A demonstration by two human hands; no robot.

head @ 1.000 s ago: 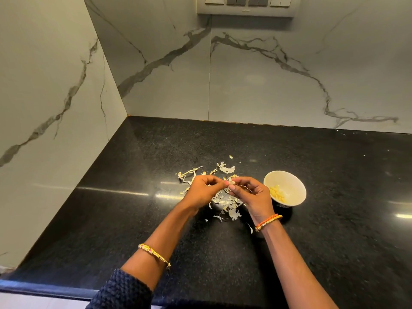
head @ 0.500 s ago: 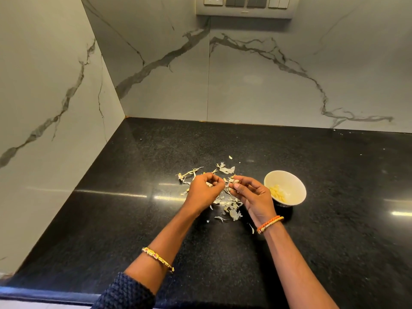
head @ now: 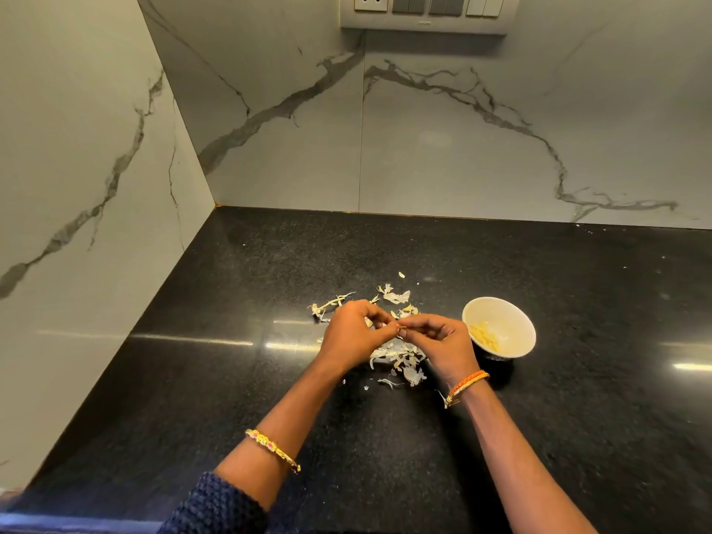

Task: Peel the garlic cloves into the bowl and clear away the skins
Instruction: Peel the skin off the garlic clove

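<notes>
Clove (head: 398,328) pinched between both hands' fingertips, mostly hidden, held over the skins (head: 400,358) so peel likely drops there. Left hand (head: 352,335) curled, steadying; right hand (head: 439,341) curled, picking. Bowl (head: 516,321) just right of right hand, peeled cloves inside. Wrists raised off bench (head: 231,379).

Glossy speckled black stone countertop (head: 231,379); papery skins (head: 400,356); glazed ceramic bowl (head: 516,314).

Single head-worn view, looking forward and down, close over the countertop (head: 231,379) corner
</notes>
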